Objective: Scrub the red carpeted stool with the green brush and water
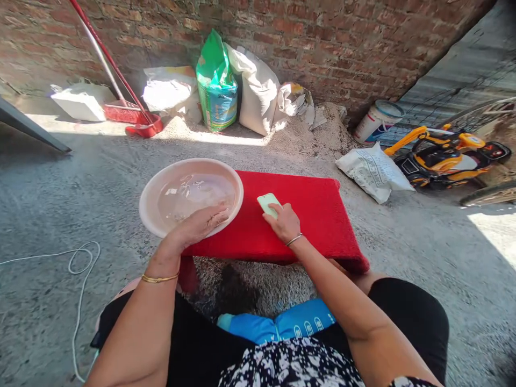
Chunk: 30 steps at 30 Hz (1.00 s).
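Observation:
A pale pink basin [150, 200] with clear water in it stands on the left end of a red cloth [310, 215]. The cloth is draped over a low bench-like surface. My left hand [200, 223] reaches over the basin's near rim, palm down, its fingers stretched out flat at the water near the right inner wall. On the cloth, right of the basin, my right hand [284, 221] grips a pale green bar [266, 202] that looks like soap. The bar's far end sticks out past the fingers; its near end is hidden under my hand.
Sacks [258, 91], a green bag [217, 86] and a red dustpan [147, 126] line the brick wall. A bucket [377, 122], a white sack [377, 172] and a toy excavator [447, 156] stand right. A pale cord [83, 279] lies at left.

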Available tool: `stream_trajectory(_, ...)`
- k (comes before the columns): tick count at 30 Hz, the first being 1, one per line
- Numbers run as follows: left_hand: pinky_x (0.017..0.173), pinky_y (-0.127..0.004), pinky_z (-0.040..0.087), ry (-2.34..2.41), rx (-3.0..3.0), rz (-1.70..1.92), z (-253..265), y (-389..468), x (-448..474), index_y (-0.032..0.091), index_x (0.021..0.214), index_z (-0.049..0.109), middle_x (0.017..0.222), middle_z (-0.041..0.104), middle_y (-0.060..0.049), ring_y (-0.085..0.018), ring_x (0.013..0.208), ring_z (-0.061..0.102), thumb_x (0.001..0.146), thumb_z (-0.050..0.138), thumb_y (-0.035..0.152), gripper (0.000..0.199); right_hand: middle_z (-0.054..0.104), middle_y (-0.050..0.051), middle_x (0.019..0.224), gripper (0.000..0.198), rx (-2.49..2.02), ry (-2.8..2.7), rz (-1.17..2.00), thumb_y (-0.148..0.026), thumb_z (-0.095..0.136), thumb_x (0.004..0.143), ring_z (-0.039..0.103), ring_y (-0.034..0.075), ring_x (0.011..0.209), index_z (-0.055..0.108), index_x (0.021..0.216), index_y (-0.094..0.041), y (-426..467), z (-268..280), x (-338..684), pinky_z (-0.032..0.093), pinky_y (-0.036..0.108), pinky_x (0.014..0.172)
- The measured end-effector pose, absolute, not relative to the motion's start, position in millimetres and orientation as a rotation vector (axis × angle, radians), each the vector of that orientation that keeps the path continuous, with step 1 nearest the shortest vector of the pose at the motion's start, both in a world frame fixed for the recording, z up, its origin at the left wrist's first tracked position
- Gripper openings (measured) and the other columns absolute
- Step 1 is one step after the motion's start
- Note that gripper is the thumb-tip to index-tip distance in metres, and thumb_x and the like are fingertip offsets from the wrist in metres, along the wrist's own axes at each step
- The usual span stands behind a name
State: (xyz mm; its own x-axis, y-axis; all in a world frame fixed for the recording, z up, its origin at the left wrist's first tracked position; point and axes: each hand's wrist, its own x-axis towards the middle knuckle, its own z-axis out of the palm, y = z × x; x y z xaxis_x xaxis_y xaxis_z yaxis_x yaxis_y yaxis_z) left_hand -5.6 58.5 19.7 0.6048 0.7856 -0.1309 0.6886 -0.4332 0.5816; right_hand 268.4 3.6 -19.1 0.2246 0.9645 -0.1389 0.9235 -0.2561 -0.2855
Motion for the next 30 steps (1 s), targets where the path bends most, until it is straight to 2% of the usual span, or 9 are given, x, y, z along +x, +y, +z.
stream_trajectory(2, 0.125, -0.038, 0.035, 1.112, 2.224, 0.246, 25.5, 52.9, -2.3, 0.015, 0.142, 0.064, 0.159, 0.058, -0.013, -0.030, 0.147, 0.051, 0.098, 0.033, 0.061, 0.070, 0.060, 0.012, 0.127, 0.052, -2.253, -1.998, 0.428, -0.057, 0.055, 0.102, 0.062, 0.026, 0.111, 0.062, 0.147, -0.032, 7.0, -21.9, 223.7, 0.045, 0.035, 0.097)
stream_trajectory(5, 0.115, -0.040, 0.047, 1.081, 2.236, 0.196, 30.3, 50.1, 2.4, 0.019, 0.134, 0.066, 0.140, 0.070, -0.011, -0.031, 0.128, 0.064, 0.096, 0.040, 0.063, 0.064, 0.059, 0.012, 0.130, 0.054, -2.232, -2.060, 0.372, -0.058, 0.053, 0.102, 0.059, 0.026, 0.117, 0.060, 0.150, -0.034, 3.2, -26.8, 225.4, 0.042, 0.036, 0.102)
stream_trajectory(7, 0.107, -0.041, 0.051, 1.066, 2.257, 0.165, 30.5, 51.3, 5.0, 0.019, 0.127, 0.066, 0.126, 0.074, -0.011, -0.029, 0.114, 0.067, 0.093, 0.048, 0.062, 0.058, 0.059, 0.012, 0.130, 0.054, -2.355, -1.928, 0.340, -0.055, 0.054, 0.103, 0.060, 0.026, 0.117, 0.059, 0.151, -0.033, -11.0, -29.0, 269.5, 0.043, 0.036, 0.102)
stream_trajectory(10, 0.104, -0.040, 0.051, 1.022, 2.286, 0.162, 29.1, 53.6, 8.8, 0.019, 0.123, 0.062, 0.123, 0.071, -0.010, -0.027, 0.109, 0.065, 0.091, 0.055, 0.058, 0.051, 0.059, 0.015, 0.129, 0.054, -2.639, -1.525, 0.272, -0.050, 0.056, 0.102, 0.062, 0.028, 0.115, 0.060, 0.151, -0.029, -50.4, -25.4, 368.8, 0.044, 0.039, 0.101)
stream_trajectory(14, 0.086, -0.035, 0.051, 1.098, 2.285, 0.090, 29.7, 52.8, 14.8, 0.019, 0.110, 0.060, 0.100, 0.068, -0.006, -0.023, 0.087, 0.062, 0.091, 0.056, 0.055, 0.041, 0.059, 0.021, 0.131, 0.057, -2.889, -0.914, 0.200, -0.048, 0.058, 0.100, 0.060, 0.033, 0.121, 0.062, 0.150, -0.019, -110.2, -9.2, 475.6, 0.044, 0.043, 0.101)
stream_trajectory(16, 0.085, -0.033, 0.049, 1.111, 2.313, 0.119, 30.5, 51.3, 17.4, 0.018, 0.110, 0.059, 0.098, 0.066, -0.004, -0.020, 0.086, 0.059, 0.093, 0.054, 0.050, 0.036, 0.060, 0.022, 0.131, 0.059, -2.882, -0.772, 0.164, -0.047, 0.059, 0.099, 0.058, 0.033, 0.123, 0.061, 0.150, -0.017, -129.5, -4.4, 488.5, 0.044, 0.043, 0.102)
stream_trajectory(20, 0.087, -0.030, 0.046, 1.124, 2.342, 0.145, 29.4, 49.8, 19.3, 0.015, 0.111, 0.060, 0.101, 0.066, -0.004, -0.018, 0.088, 0.056, 0.097, 0.049, 0.041, 0.031, 0.061, 0.016, 0.127, 0.055, -2.615, -1.109, 0.200, -0.049, 0.057, 0.099, 0.059, 0.030, 0.119, 0.063, 0.147, -0.022, -138.4, -12.1, 418.0, 0.046, 0.041, 0.103)
stream_trajectory(26, 0.091, -0.037, 0.051, 1.140, 2.202, 0.217, 21.6, 50.0, 17.2, 0.018, 0.120, 0.062, 0.116, 0.071, -0.010, -0.025, 0.098, 0.066, 0.089, 0.055, 0.048, 0.043, 0.062, 0.013, 0.120, 0.050, -2.025, -2.090, 0.453, -0.053, 0.062, 0.097, 0.058, 0.028, 0.108, 0.068, 0.142, -0.031, -115.2, -26.7, 226.1, 0.046, 0.039, 0.097)
stream_trajectory(30, 0.090, -0.038, 0.051, 1.169, 2.141, 0.214, 20.5, 48.5, 16.6, 0.017, 0.125, 0.063, 0.115, 0.073, -0.011, -0.027, 0.099, 0.068, 0.088, 0.056, 0.049, 0.049, 0.064, 0.014, 0.121, 0.051, -1.858, -2.333, 0.426, -0.051, 0.060, 0.099, 0.058, 0.029, 0.109, 0.065, 0.146, -0.032, -96.2, -31.5, 185.6, 0.045, 0.040, 0.096)
